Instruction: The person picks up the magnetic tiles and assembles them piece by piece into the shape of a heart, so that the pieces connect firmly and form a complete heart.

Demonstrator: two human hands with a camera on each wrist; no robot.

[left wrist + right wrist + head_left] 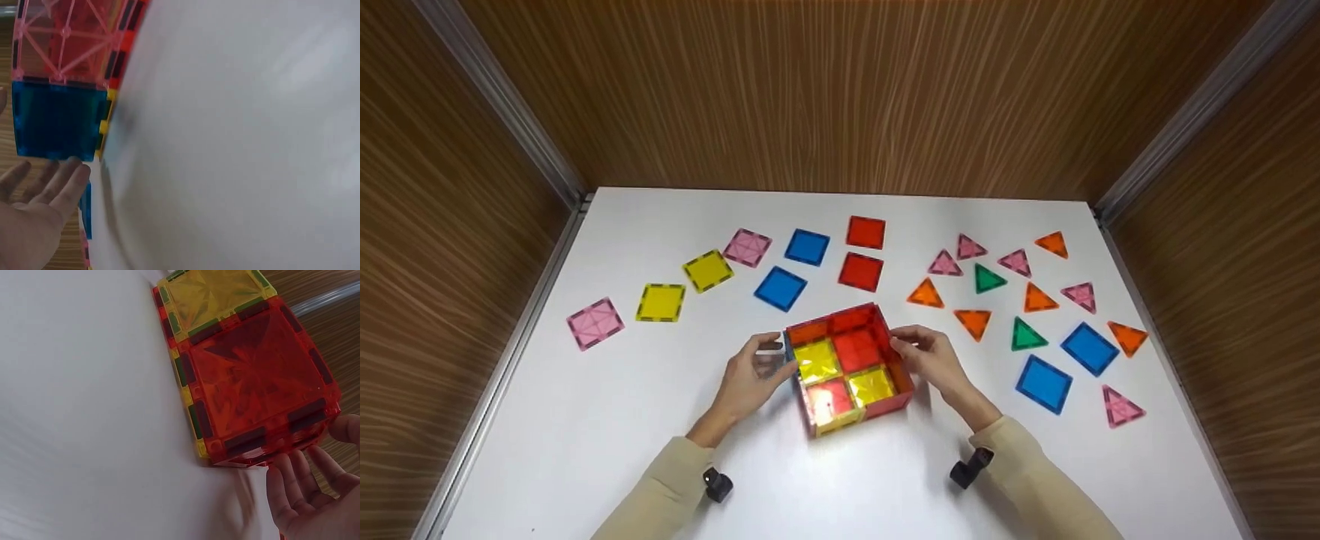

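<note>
Sleeves (660,480) nearest. Box (857,354) mid-tabletop (547,450). Left hand (750,381) beside it, fingers relaxed; right hand (936,361) at its right side, pinching or just touching, can't tell. Probably squaring it. Loose tiles (861,271) toward far and right edges, likely for reach.

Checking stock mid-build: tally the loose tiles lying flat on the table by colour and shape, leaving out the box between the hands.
Blue squares: 4
Red squares: 2
Yellow squares: 2
Pink squares: 2
Orange triangles: 5
Pink triangles: 5
Green triangles: 2
Total: 22 loose tiles
</note>
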